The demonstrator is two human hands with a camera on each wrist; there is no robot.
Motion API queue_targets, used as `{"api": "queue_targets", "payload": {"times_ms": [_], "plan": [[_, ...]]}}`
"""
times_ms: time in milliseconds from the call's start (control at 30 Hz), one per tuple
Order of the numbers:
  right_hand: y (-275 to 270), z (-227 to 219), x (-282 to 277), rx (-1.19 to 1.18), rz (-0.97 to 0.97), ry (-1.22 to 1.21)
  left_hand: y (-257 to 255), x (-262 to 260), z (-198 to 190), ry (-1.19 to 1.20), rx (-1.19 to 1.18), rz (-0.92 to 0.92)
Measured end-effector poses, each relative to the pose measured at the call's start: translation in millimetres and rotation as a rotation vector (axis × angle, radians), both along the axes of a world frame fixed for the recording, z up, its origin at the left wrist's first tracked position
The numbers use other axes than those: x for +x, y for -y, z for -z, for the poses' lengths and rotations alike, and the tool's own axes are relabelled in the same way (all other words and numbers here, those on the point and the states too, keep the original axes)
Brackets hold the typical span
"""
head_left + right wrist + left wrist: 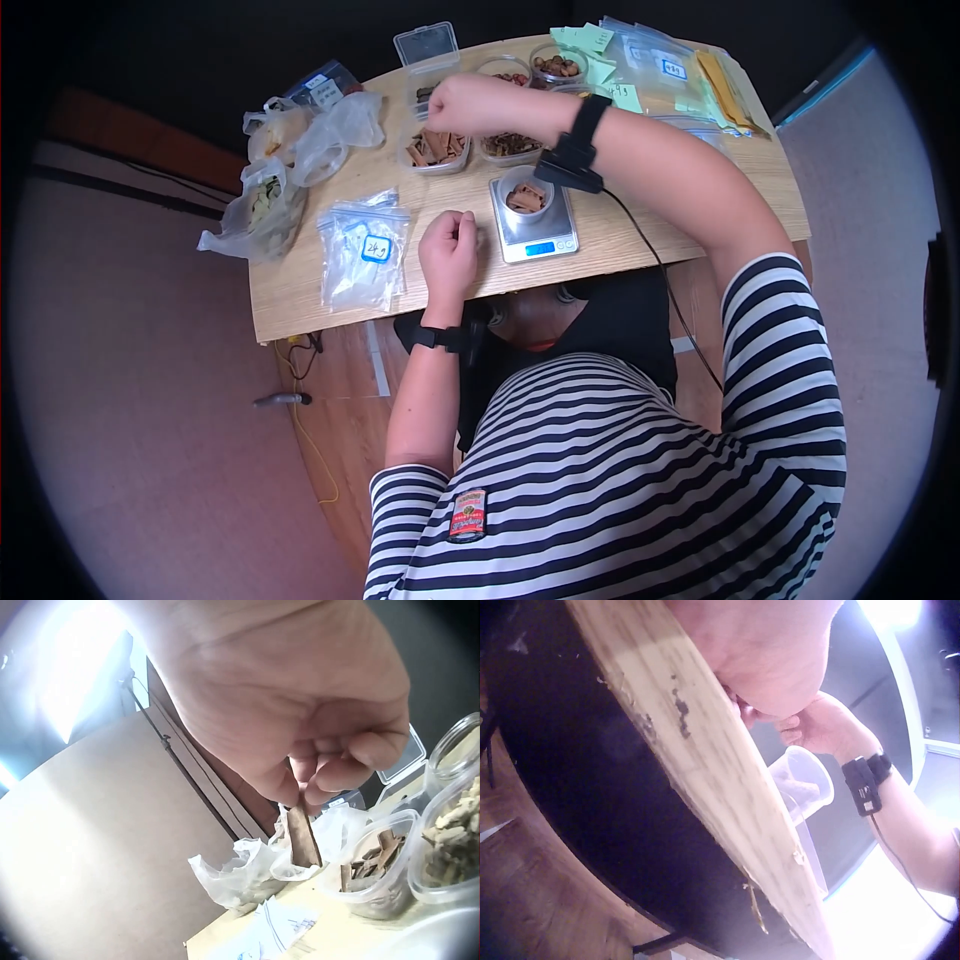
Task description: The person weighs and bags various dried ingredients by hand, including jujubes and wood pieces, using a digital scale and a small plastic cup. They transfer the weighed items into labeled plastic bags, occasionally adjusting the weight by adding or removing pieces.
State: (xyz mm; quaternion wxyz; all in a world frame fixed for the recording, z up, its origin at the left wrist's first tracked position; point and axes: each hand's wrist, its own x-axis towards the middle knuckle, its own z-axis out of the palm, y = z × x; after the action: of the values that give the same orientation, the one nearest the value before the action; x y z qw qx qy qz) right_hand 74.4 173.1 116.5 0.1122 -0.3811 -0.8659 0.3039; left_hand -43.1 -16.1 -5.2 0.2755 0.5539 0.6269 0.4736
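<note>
My right hand (pixel 482 106) is raised over the food tubs. Its thumb and fingertips pinch a flat brown piece of bark (pixel 303 841), which points downward in the right wrist view. Below it is a clear tub (pixel 381 903) of similar bark strips (pixel 437 149). A small clear plastic cup (pixel 816 793) with bark pieces (pixel 525 198) in it stands on a silver digital scale (pixel 511 236) with a lit display. Left of the scale, my left hand (pixel 449 252) rests at the table's front edge, fingers loosely curled, holding nothing visible.
Zip bags (pixel 345 262) labelled "24g" lie at the left front. Translucent plastic bags (pixel 340 140) with contents are at the far left. Other tubs (pixel 557 66) of dried goods stand at the back, with green notes (pixel 583 38) and more bags (pixel 655 75) at back right.
</note>
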Motion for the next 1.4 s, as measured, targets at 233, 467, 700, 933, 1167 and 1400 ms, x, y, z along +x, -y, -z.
{"api": "queue_targets", "payload": {"times_ms": [233, 467, 700, 933, 1167, 1400], "plan": [[-14, 3, -4, 0.018, 0.141, -0.227, 1, 1, -3, -0.013, 0.004, -0.001], [62, 25, 102, 0.021, 0.343, -0.428, -1, 1, 2, -0.042, 0.079, 0.007], [145, 113, 162, -0.316, 0.754, -0.539, 1, 1, 0, -0.069, -0.013, 0.011], [173, 122, 147, 0.018, 0.651, -0.567, 5, 1, -12, -0.048, -0.026, -0.050], [175, 113, 148, 0.045, 0.603, -0.539, 12, -45, -34, -0.727, 0.026, -0.383], [177, 108, 148, 0.092, 0.633, -0.551, 13, -67, -20, -0.687, -0.165, -0.331]]}}
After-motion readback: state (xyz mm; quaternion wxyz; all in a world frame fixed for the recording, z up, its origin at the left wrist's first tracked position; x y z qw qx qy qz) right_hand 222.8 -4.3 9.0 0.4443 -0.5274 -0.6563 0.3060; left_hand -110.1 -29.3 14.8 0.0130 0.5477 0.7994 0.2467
